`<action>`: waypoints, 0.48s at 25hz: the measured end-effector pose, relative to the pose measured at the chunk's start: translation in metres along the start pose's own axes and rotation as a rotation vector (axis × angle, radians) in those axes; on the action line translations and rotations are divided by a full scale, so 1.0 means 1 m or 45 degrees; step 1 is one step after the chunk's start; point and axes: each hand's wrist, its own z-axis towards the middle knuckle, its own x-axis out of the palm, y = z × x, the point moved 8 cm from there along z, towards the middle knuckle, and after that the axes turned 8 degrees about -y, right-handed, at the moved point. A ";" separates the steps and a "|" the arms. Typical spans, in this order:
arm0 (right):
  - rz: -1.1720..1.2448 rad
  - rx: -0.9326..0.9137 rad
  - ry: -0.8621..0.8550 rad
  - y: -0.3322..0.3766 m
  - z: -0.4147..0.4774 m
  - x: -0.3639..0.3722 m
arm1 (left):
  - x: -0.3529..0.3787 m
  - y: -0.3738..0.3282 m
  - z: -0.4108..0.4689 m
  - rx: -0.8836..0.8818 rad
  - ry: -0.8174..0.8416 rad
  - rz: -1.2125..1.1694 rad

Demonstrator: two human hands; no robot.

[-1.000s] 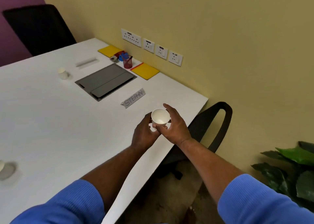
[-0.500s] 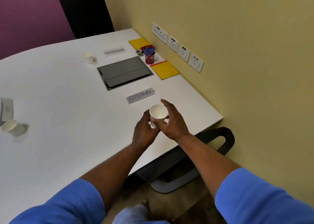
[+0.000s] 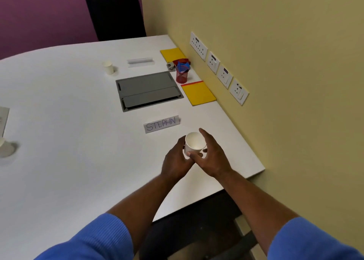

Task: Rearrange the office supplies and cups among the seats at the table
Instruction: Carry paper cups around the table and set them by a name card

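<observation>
Fingers [image 3: 204, 136] of the left hand [image 3: 175, 159] and right hand [image 3: 213, 158] grasp a cup [image 3: 194, 143] over the counter [image 3: 69, 131], hiding its base, so contact is unclear. A second cup [image 3: 1, 141] is cut off at the left edge. The card [image 3: 162, 124] beside the held cup reads "STEPHN".

One text was legible: "STEPHN", hand-lettered in blue capitals, all on one line. It stood on a white name card [image 3: 162, 124] on the table [image 3: 65, 161], near the grey panel [image 3: 147, 91], on its near side, with the lettering facing the camera. A second card [image 3: 140, 61] beyond the panel showed only a pale face, and no writing could be made out. Each wall socket [image 3: 198, 46] carried a small dark label, too small to read. A third card [image 3: 4, 119] at the left edge was cut off and blurred.
</observation>
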 end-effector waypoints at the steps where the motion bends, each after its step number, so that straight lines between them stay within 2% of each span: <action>1: 0.005 0.000 0.019 -0.008 0.010 0.001 | 0.007 0.002 0.006 -0.018 -0.002 0.021; 9: 0.072 -0.068 0.201 -0.099 0.087 0.032 | 0.077 0.048 0.051 -0.205 -0.048 0.280; 12: 0.060 -0.063 0.208 -0.142 0.112 0.035 | 0.111 0.086 0.059 -0.236 0.022 0.549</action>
